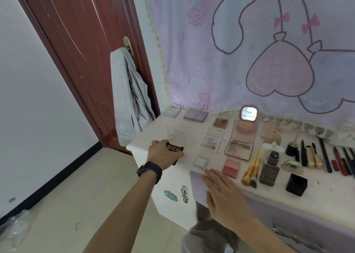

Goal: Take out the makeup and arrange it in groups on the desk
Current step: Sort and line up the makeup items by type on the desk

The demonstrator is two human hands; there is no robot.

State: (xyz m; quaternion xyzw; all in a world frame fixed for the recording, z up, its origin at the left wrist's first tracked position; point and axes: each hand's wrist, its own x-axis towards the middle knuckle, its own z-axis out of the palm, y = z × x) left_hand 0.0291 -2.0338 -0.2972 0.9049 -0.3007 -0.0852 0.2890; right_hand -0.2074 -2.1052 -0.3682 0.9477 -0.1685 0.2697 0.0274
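At desk, left hand holds one palette.

A small dark brown eyeshadow palette is being gripped by the left hand, pans facing up, at the left end of the white desk. To its right, a clear-cased pastel eyeshadow palette, a pink-cased palette of beige shades and a pink two-pan blush are lying flat. Yellow-handled brushes are lying beside a dark square foundation bottle, which is standing upright.
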